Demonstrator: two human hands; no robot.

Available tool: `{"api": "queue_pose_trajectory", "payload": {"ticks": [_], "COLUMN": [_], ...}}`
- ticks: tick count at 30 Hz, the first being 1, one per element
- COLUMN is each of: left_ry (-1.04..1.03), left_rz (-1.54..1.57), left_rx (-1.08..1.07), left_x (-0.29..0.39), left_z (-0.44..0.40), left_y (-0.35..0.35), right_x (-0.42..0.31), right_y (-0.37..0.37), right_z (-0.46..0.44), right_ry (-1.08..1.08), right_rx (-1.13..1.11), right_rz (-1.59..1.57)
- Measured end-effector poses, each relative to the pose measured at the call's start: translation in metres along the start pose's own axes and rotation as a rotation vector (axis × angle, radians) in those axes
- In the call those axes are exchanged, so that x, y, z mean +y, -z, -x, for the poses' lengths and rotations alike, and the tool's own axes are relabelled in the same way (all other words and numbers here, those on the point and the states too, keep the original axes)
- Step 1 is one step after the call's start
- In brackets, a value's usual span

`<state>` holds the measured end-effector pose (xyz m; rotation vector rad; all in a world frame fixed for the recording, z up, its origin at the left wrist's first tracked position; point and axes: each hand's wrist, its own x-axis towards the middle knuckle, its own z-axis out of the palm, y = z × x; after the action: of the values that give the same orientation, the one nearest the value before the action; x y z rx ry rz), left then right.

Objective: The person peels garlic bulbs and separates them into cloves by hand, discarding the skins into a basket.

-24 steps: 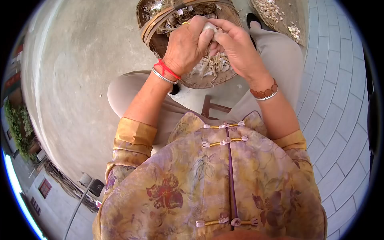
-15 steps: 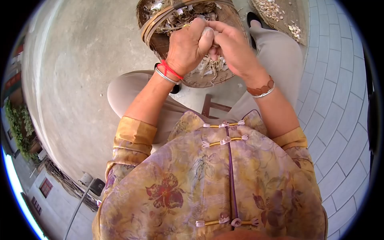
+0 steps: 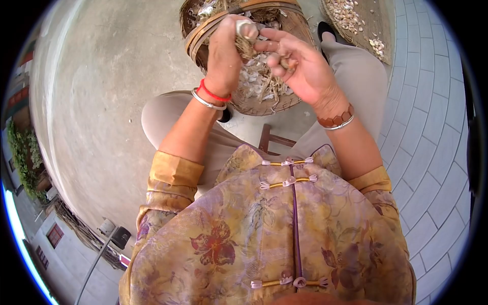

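Observation:
My left hand [image 3: 226,53] is closed around a garlic bulb [image 3: 247,30], with its pale base up and dry roots or stalk [image 3: 245,48] hanging below. Just to the right, my right hand [image 3: 305,66] faces palm up with fingers partly curled. Garlic cloves [image 3: 287,63] rest in it, held by the bent fingers; their exact number is hidden. Both hands are over a woven basket [image 3: 254,108] with a bamboo handle [image 3: 203,33]. Inside lie papery garlic skins [image 3: 254,76] and dry stalks.
A flat woven tray [image 3: 363,38] with loose garlic cloves [image 3: 345,15] stands at the upper right. My knees [image 3: 165,114] flank the basket. Part of a wooden stool [image 3: 274,138] shows between my legs. Concrete floor [image 3: 96,91] lies left, grey paving [image 3: 424,122] right.
My hands have moved apart from being pressed together over the garlic. The left now shows the bulb, and the right has opened its palm somewhat, showing cloves in it.

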<state>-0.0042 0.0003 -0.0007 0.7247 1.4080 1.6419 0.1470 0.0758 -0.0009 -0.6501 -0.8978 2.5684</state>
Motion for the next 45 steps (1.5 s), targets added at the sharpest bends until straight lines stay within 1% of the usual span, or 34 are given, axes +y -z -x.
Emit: {"api": "queue_pose_trajectory", "payload": {"ticks": [1,3,4,5,6,7,10,12,13,14,15,16,17,18,19,21,22,25,27,28,30,32,33,34,36,37,39,40,42,45], "left_ry": [0.000,0.053,0.099,0.100,0.104,0.108,0.095,0.095,0.080,0.064,0.063,0.104,0.146,0.148,0.151,0.150,0.150,0.146,0.141,0.146,0.150,0.136,0.137,0.141,0.141,0.136,0.127,0.135,0.144,0.154], "left_rz": [0.001,0.131,0.142,0.146,0.176,0.206,0.266,0.307,0.392,0.475,0.475,0.397,0.319,0.319,0.320,0.324,0.316,0.308,0.312,0.309,0.309,0.407,0.410,0.396,0.381,0.367,0.353,0.306,0.259,0.266], "left_rx": [-0.001,0.057,0.047,0.038,0.063,0.096,0.067,0.053,-0.082,-0.217,-0.214,-0.111,-0.009,-0.008,-0.031,-0.053,-0.054,-0.050,-0.047,-0.054,-0.065,-0.142,-0.145,-0.131,-0.118,-0.122,-0.126,-0.093,-0.059,-0.056], "left_x": [0.003,0.011,0.012,0.012,0.015,0.017,0.016,0.013,0.009,0.005,0.011,0.020,0.026,0.025,0.025,0.024,0.024,0.024,0.024,0.024,0.020,0.012,0.012,0.012,0.013,0.014,0.016,0.020,0.021,0.021], "left_z": [0.000,0.001,-0.002,-0.003,-0.003,-0.003,-0.003,-0.008,-0.011,-0.013,-0.010,-0.007,-0.005,-0.004,-0.004,-0.004,-0.004,-0.004,-0.004,-0.004,-0.006,-0.010,-0.010,-0.009,-0.009,-0.009,-0.007,-0.005,-0.005,-0.004], "left_y": [0.001,0.004,0.010,0.008,0.007,0.007,0.011,0.019,0.028,0.035,0.030,0.019,0.014,0.015,0.016,0.016,0.016,0.014,0.013,0.013,0.017,0.024,0.023,0.023,0.022,0.021,0.017,0.013,0.010,0.009], "right_x": [0.003,0.010,0.011,0.014,0.015,0.014,0.010,0.008,0.008,0.009,0.010,0.013,0.017,0.019,0.019,0.018,0.017,0.009,0.001,0.000,0.001,0.005,0.003,0.002,-0.003,-0.008,-0.015,-0.014,-0.011,-0.014], "right_y": [0.003,0.007,0.004,-0.001,-0.006,-0.009,-0.015,-0.015,-0.014,-0.011,-0.008,-0.004,0.000,0.001,0.002,0.003,0.001,-0.004,-0.005,0.003,0.021,0.027,0.021,0.015,-0.006,-0.015,-0.027,-0.021,-0.003,0.003], "right_z": [-0.003,-0.009,-0.009,-0.011,-0.011,-0.009,-0.006,-0.004,-0.005,-0.007,-0.009,-0.011,-0.012,-0.012,-0.011,-0.009,-0.009,-0.005,0.000,0.000,-0.002,-0.001,0.000,0.001,0.004,0.006,0.008,0.008,0.010,0.014], "right_ry": [0.001,-0.007,-0.002,-0.007,-0.017,-0.020,0.005,0.011,0.010,0.028,0.046,0.043,0.021,0.000,0.000,0.034,0.033,0.091,0.022,0.024,-0.010,0.014,0.035,0.037,0.083,0.085,0.093,0.094,0.156,0.110], "right_rx": [0.001,-0.279,-0.273,-0.252,-0.235,-0.235,-0.299,-0.360,-0.362,-0.262,-0.163,-0.162,-0.004,0.153,0.154,0.106,0.105,0.163,0.206,0.208,-0.226,-0.238,-0.251,-0.250,0.204,0.202,0.300,0.299,0.106,0.104], "right_rz": [0.001,-0.608,-0.604,-0.676,-0.751,-0.750,-0.806,-0.758,-0.757,-0.697,-0.637,-0.638,-0.579,-0.519,-0.518,-0.378,-0.377,-0.285,-0.261,-0.258,-0.416,-0.419,-0.425,-0.424,-0.192,-0.191,-0.078,-0.077,0.015,-0.012]}}
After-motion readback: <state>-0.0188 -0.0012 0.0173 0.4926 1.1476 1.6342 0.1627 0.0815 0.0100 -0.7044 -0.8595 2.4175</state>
